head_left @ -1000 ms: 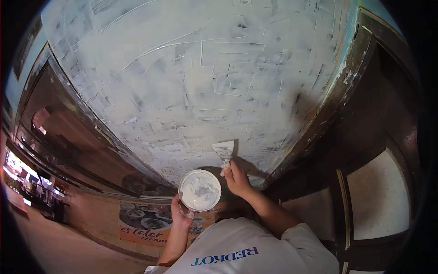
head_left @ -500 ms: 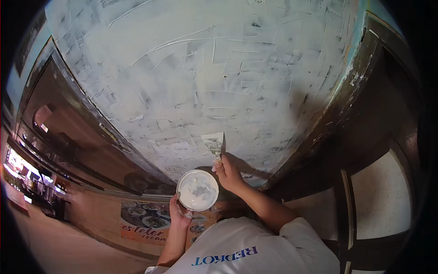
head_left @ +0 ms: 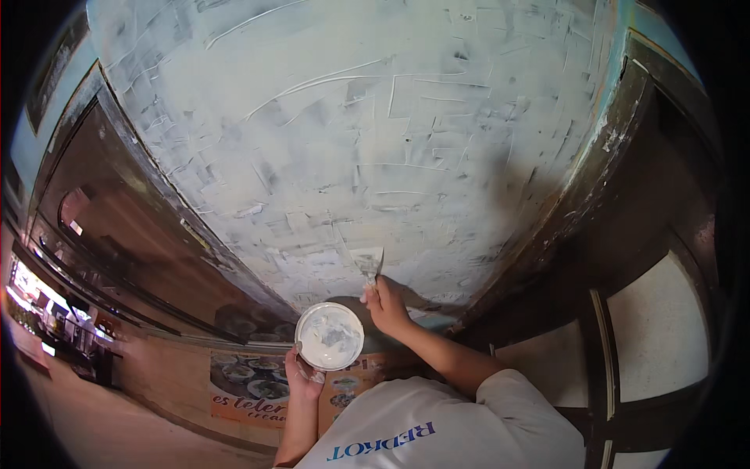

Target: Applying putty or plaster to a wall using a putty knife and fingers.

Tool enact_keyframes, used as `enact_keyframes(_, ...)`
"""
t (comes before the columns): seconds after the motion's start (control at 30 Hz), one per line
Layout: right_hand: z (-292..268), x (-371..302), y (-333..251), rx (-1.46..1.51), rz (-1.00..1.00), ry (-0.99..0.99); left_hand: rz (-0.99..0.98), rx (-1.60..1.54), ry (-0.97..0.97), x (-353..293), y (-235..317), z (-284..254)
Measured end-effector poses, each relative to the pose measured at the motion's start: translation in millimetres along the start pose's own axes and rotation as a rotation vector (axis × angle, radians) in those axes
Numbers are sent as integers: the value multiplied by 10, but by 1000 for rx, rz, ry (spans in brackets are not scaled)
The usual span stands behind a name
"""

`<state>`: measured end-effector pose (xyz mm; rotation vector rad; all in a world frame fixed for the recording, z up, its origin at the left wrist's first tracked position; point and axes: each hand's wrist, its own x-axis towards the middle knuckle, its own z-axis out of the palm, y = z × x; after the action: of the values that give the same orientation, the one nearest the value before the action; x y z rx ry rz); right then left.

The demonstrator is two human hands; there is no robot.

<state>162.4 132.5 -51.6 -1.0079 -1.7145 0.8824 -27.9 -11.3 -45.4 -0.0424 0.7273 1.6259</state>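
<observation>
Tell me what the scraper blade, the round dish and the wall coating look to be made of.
Scraper blade: thin and flat, likely metal, smeared white. Round dish in the left hand: pale, perhaps plastic; paste hides its finish. Wall coating: matte whitish plaster or putty, with ridged trowel strokes and grey patches showing through. The right hand holds the scraper.

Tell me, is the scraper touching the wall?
Touching: the head view shows the putty knife blade flat against the plastered wall, held by the right hand.

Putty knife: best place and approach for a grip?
Take the putty knife by its handle, from below, as the right hand does. The flat blade is up against the plastered wall and coated, so only the handle end is free.
</observation>
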Motion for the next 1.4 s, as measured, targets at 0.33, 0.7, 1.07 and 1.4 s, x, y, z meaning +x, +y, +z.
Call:
enact_keyframes(0.33, 61, -41, -297, 76, -32, -50, -6, 17, 18, 163, 97, -151)
enact_keyframes(0.7, 41, -612, 331, 16, 30, -34, 16, 34, 13, 180, 110, 25)
enact_keyframes(1.07, -145, -573, 468, -46, 71, -40, -51, 110, -35, 245, 49, 171)
enact_keyframes(1.4, -185, -14, -190, -15, 2, -1, -95, 88, -17, 301, -25, 168)
